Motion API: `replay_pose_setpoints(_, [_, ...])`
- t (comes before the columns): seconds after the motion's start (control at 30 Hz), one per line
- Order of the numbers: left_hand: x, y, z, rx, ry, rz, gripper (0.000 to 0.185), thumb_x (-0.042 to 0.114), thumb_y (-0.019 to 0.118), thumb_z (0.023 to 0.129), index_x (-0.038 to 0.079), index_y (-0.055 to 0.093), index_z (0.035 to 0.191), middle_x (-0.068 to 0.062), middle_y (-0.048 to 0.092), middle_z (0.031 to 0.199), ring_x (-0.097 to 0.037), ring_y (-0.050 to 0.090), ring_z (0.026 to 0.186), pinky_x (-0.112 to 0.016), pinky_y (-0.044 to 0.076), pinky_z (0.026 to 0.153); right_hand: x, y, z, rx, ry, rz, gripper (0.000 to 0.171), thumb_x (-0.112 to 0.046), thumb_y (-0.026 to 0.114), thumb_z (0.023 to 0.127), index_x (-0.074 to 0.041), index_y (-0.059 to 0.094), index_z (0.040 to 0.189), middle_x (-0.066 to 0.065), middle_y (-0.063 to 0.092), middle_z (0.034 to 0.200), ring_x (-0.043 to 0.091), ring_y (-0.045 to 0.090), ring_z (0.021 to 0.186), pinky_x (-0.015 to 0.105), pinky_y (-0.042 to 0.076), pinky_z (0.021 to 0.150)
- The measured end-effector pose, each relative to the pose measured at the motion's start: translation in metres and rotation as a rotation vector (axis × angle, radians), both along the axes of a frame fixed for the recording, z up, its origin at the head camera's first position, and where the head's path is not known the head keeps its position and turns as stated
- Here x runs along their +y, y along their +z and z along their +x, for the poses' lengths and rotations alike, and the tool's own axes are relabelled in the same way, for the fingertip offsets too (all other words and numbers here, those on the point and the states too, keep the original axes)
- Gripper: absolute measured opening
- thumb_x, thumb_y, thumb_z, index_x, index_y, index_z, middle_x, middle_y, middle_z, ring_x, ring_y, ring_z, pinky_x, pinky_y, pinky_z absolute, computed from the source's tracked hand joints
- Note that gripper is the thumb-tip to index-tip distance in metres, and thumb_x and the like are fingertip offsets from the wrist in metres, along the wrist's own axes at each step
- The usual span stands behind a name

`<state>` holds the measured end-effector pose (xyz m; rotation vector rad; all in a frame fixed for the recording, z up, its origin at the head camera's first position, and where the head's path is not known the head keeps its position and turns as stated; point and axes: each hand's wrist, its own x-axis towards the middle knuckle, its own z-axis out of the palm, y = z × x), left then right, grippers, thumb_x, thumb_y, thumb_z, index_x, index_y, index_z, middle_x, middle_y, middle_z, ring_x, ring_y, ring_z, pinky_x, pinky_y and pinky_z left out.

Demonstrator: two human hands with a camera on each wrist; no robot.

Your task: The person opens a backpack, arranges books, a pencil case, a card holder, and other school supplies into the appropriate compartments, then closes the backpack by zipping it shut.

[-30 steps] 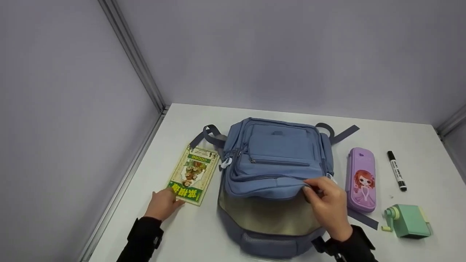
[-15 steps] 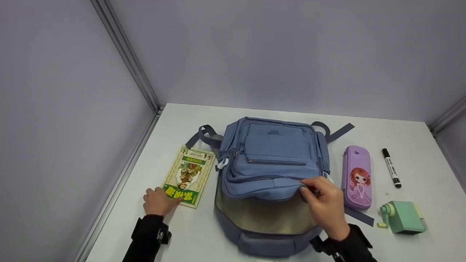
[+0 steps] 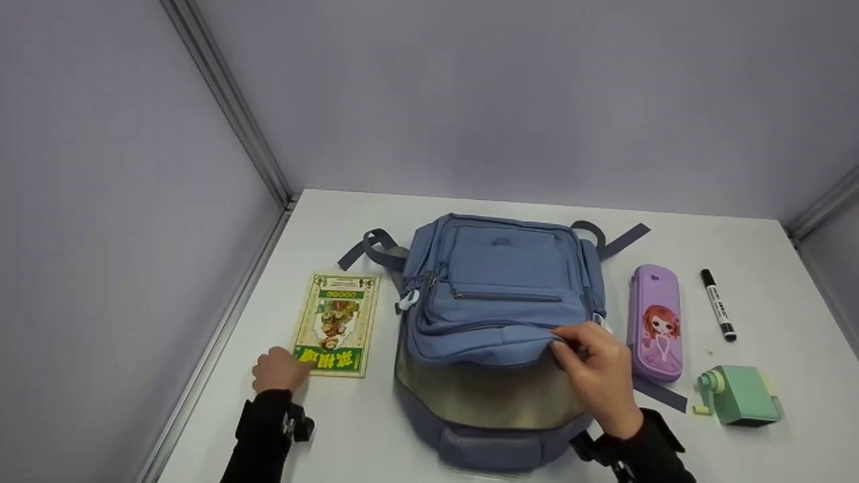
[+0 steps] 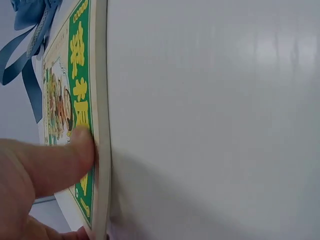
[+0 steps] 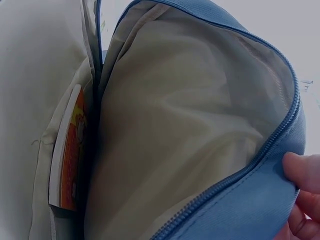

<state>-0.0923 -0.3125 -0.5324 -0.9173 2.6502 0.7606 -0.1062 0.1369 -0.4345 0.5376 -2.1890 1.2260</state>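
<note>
A blue backpack (image 3: 510, 268) lies on the table with its main compartment unzipped. My right hand (image 3: 600, 376) pinches the rim of its front panel and holds the opening apart. Inside, the right wrist view shows a pale lining and an orange-covered book (image 5: 70, 150) standing in an inner pocket. To the left of the bag lies a green and cream book (image 3: 335, 325) with a picture on its cover. My left hand (image 3: 280, 370) grips its near left corner; the thumb (image 4: 75, 155) presses on the cover, with other fingers at the edge, partly out of sight.
Right of the backpack lies a purple pencil case (image 3: 658, 322) with a cartoon girl. Beyond it are a black and white marker (image 3: 718, 305) and a green crank sharpener (image 3: 741, 396). Backpack straps (image 3: 382, 249) spread over the white table (image 3: 349, 436); grey walls stand behind and left.
The left hand has shifted the green and cream book a little to the left, away from the backpack, and turned it straighter. The right hand keeps its hold on the backpack rim.
</note>
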Motion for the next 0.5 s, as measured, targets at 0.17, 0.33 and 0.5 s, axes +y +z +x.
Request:
replay_pose_setpoints(0.17, [-0.005,0.005,0.018,0.107,0.083,0.278,0.051,0.011,0.056,0.092,-0.022,0.037,0.127,-0.04,0.054,0.114,-0.042,0.065,0.094,-0.047,0.055,0.082,0.0,0.002,-0.001,0.002,-0.003,-0.004,0.02,0.014,0.074,0.073,-0.002,0.074,0.085,0.009,0.068,0.075,-0.005,0.053,0.072,0.01,0.042,0.065])
replay_pose_setpoints(0.33, [-0.009,0.01,0.041,0.179,0.305,0.744,0.058,0.001,0.046,0.097,-0.013,0.014,0.143,-0.024,0.069,0.096,-0.021,0.074,0.073,-0.035,0.061,0.069,-0.002,0.007,-0.005,0.009,0.004,-0.026,0.018,0.014,0.074,0.074,-0.001,0.074,0.084,0.009,0.067,0.074,-0.005,0.052,0.071,0.01,0.043,0.065])
replay_pose_setpoints(0.5, [-0.006,0.018,0.068,0.32,0.434,1.007,0.061,0.001,0.04,0.1,-0.005,0.01,0.153,-0.006,0.069,0.095,-0.021,0.075,0.082,-0.041,0.061,0.081,-0.003,0.013,-0.013,0.021,0.009,-0.048,0.017,0.014,0.074,0.074,0.0,0.075,0.084,0.011,0.068,0.075,-0.006,0.052,0.071,0.01,0.043,0.065])
